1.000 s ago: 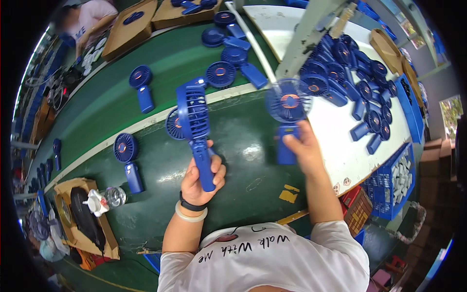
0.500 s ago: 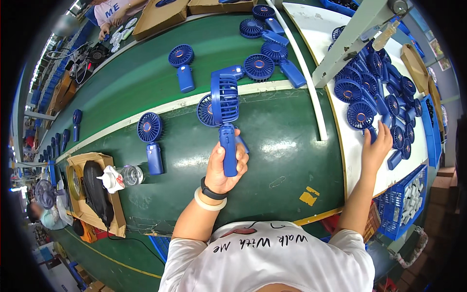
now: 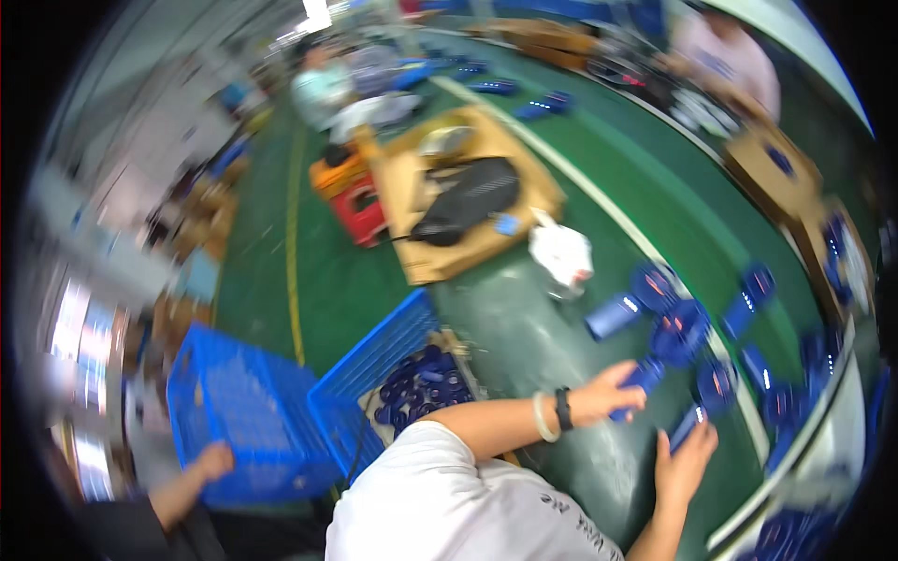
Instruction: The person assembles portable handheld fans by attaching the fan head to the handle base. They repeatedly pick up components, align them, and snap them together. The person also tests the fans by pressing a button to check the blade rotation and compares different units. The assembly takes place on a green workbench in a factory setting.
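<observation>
My left hand (image 3: 599, 396) grips a blue handheld fan (image 3: 679, 331) by its handle, the round head pointing away from me over the green table (image 3: 500, 327). Close beside it, my right hand (image 3: 684, 466) has its fingers round the handle of a second blue fan (image 3: 716, 385). A third fan (image 3: 615, 316) lies just beyond the left one, and another fan (image 3: 750, 299) rests farther off on the green surface. Motion blur smears the fine details.
Another person's hand (image 3: 213, 462) touches a blue crate (image 3: 248, 411) at my left. Next to it, a second blue crate (image 3: 369, 351) holds dark blue round parts. A cardboard tray (image 3: 421, 266) with a black pouch and a white-topped bottle (image 3: 561, 254) sit on the table.
My view has swung left, bringing the blue crates and another person's arm into sight. My right hand has left the fan pile and now holds a fan near my left hand.
</observation>
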The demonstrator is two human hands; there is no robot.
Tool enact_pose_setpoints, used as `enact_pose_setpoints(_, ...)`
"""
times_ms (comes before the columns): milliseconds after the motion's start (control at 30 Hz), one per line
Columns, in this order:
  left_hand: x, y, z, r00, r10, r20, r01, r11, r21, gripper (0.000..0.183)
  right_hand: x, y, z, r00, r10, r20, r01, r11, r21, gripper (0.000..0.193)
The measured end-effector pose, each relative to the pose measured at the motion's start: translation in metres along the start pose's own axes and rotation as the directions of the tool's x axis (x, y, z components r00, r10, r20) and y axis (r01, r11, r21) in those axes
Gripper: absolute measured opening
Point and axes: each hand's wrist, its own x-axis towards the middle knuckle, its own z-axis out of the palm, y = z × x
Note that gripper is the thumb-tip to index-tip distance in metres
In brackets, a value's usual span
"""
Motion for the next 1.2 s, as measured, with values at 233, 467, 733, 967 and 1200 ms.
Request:
enact_pose_setpoints(233, -0.047, -0.007, -0.066, 0.956, 0.237, -0.174, -0.168, 0.925, 0.341, 0.048, 0.008, 0.041, -0.001, 0.988, -0.099, 0.118, 0.099, 0.995, 0.01, 0.084)
enact_pose_setpoints(467, -0.047, -0.012, -0.087, 0.944, 0.26, -0.201, -0.123, 0.847, 0.517, 0.048, 0.011, 0.065, -0.015, 0.862, -0.325, 0.389, 0.292, 0.946, 0.143, 0.091)
enact_pose_setpoints(733, -0.055, 0.008, -0.08, 0.949, 0.265, -0.17, -0.135, 0.829, 0.542, 0.045, 0.067, 0.051, -0.042, 0.748, -0.485, 0.453, 0.375, 0.872, 0.314, 0.056)
enact_pose_setpoints(967, -0.053, 0.007, -0.078, 0.95, 0.257, -0.177, -0.118, 0.822, 0.558, 0.041, 0.15, 0.139, -0.025, 0.995, 0.054, -0.09, -0.089, 0.885, -0.456, 0.076)
enact_pose_setpoints(1200, -0.049, 0.005, -0.079, 0.949, 0.249, -0.194, -0.089, 0.8, 0.593, 0.042, 0.135, 0.161, -0.011, 0.937, 0.238, -0.254, -0.342, 0.77, -0.539, 0.069)
